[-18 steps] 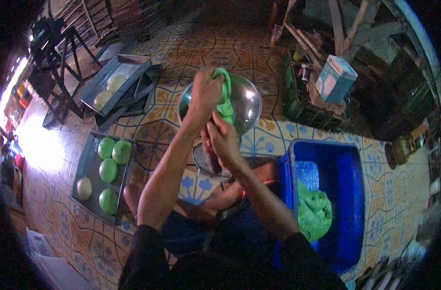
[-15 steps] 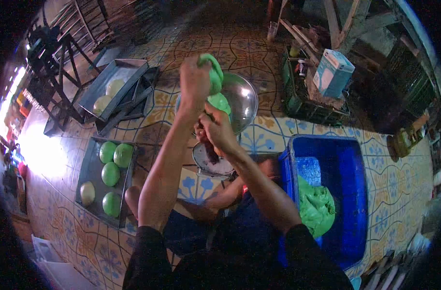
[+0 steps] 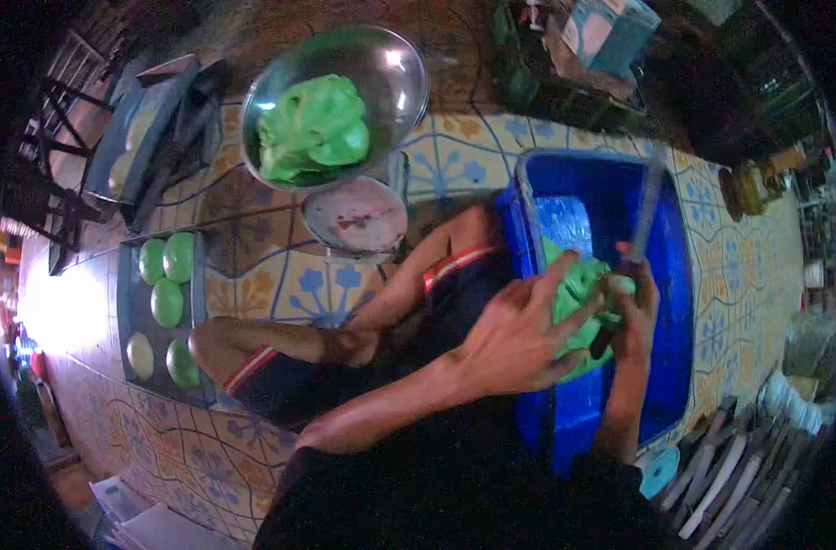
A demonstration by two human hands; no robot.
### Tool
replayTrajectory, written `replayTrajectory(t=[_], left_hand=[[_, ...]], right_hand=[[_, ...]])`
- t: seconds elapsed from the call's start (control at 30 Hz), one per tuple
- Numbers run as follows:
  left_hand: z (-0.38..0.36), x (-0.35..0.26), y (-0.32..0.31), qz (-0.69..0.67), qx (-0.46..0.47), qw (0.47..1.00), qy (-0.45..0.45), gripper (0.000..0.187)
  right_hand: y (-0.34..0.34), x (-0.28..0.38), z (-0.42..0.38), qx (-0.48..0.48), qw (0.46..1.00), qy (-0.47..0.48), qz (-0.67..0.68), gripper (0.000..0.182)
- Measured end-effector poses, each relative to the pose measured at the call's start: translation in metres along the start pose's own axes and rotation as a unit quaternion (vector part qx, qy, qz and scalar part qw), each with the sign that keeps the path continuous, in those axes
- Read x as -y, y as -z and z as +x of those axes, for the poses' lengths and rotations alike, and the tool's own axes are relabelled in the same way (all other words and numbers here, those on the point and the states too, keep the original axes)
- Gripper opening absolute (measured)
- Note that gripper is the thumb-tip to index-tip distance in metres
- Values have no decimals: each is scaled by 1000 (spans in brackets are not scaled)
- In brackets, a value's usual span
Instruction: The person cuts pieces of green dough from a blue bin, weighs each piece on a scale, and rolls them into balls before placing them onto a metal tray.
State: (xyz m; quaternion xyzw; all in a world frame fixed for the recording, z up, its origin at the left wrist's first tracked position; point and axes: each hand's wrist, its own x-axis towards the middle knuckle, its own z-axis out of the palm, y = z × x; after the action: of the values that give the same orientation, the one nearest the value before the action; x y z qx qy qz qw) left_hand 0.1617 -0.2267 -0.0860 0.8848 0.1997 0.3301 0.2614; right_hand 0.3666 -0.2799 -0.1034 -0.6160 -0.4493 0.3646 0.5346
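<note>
My left hand reaches over the blue bin with fingers spread, touching green dough inside it. My right hand is closed at the far side of the dough, around what looks like a knife; its long grey blade points up and is blurred. The fingertips of both hands are close together, and part of the dough is hidden under them. A larger lump of green dough lies in the shiny metal bowl.
A small scale with a stained round pan stands by the bowl. At left, a metal tray holds several green dough balls and one pale ball. A crate with a blue-white box is behind. Sticks lie lower right.
Both hands have moved from above the metal bowl to the blue bin. The green dough my left hand held is now let go; a knife-like tool shows in my right. The view has turned right.
</note>
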Motion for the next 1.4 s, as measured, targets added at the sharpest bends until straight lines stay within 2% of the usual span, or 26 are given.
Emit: replayTrajectory(t=[0.07, 0.13, 0.17, 0.2, 0.23, 0.3, 0.33, 0.4, 0.47, 0.5, 0.57, 0.63, 0.7, 0.77, 0.83, 0.9, 0.97, 1.0, 1.07, 1.13, 1.2, 1.27, 1.3, 1.33, 1.37, 1.4], left_hand=[[-11, 0, 14, 48, -70, 994, 63, 39], [-24, 14, 32, -40, -71, 991, 102, 32], [-32, 23, 41, -87, -77, 986, 119, 29], [-39, 26, 53, -72, -112, 977, 164, 26], [-49, 31, 66, -57, -147, 965, 209, 24], [-86, 66, 93, 36, -226, 945, 232, 21], [-99, 77, 107, 27, -323, 902, 285, 23], [-107, 96, 145, 42, -382, 880, 279, 23], [-100, 111, 176, 105, -365, 872, 309, 24], [-90, 115, 181, 107, -368, 871, 307, 24], [-68, 123, 192, 208, -274, 886, 311, 26], [-43, 134, 193, 335, -168, 881, 289, 30], [-29, 154, 188, 373, -101, 899, 205, 34], [-21, 169, 184, 387, -68, 902, 180, 33], [-17, 179, 180, 364, -118, 905, 184, 30], [-8, 176, 185, 335, -159, 910, 182, 27], [2, 170, 190, 279, -240, 888, 276, 23], [8, 162, 194, 269, -261, 889, 263, 20], [24, 147, 203, 248, -288, 894, 237, 17], [34, 151, 207, 241, -341, 887, 196, 17], [43, 158, 218, 195, -392, 887, 150, 18], [47, 143, 225, 88, -445, 884, 110, 20], [53, 121, 228, 28, -456, 882, 117, 20], [53, 101, 221, -2, -472, 878, 76, 22], [48, 78, 210, -31, -489, 871, 34, 24], [40, 54, 195, 30, -448, 892, 56, 27]], right_hand=[[43, -21, -17, -29, 999, -13, 31, 59], [77, -52, -35, -135, 937, -120, 300, 59], [97, -81, -42, -139, 935, -126, 301, 59], [117, -119, -47, -213, 966, -139, -41, 59], [136, -153, -55, -257, 878, -136, -379, 59], [175, -204, -71, -319, 878, -121, -337, 54], [185, -216, -80, -377, 872, -107, -293, 50], [173, -193, -84, -378, 882, -79, -270, 47], [141, -147, -69, -375, 893, -41, -245, 45], [116, -120, -54, -338, 919, -68, -192, 41], [67, -80, -26, -293, 944, -84, -130, 37], [18, -48, 3, -138, 987, 30, -77, 32], [-46, -3, 25, -68, 995, 67, -26, 30], [-102, 34, 43, 26, 998, 46, 46, 39], [-147, 33, 77, 96, 985, 142, 20, 46], [-184, 72, 98, 160, 985, 55, 23, 43], [-232, 49, 143, 81, 969, 222, -76, 45], [-249, 45, 155, 82, 968, 224, -76, 45], [-277, 41, 161, 196, 964, 137, -113, 50], [-274, 79, 87, 249, 968, 44, -7, 45], [-267, 13, 59, 184, 900, 385, -87, 40], [-233, 33, -1, 339, 908, 246, 13, 37], [-217, 40, -11, 342, 908, 239, 11, 37], [-201, 45, -17, 342, 938, 38, 47, 42], [-184, 47, -15, 326, 928, -162, 81, 48], [-159, 43, -2, 276, 922, -197, 186, 50]])
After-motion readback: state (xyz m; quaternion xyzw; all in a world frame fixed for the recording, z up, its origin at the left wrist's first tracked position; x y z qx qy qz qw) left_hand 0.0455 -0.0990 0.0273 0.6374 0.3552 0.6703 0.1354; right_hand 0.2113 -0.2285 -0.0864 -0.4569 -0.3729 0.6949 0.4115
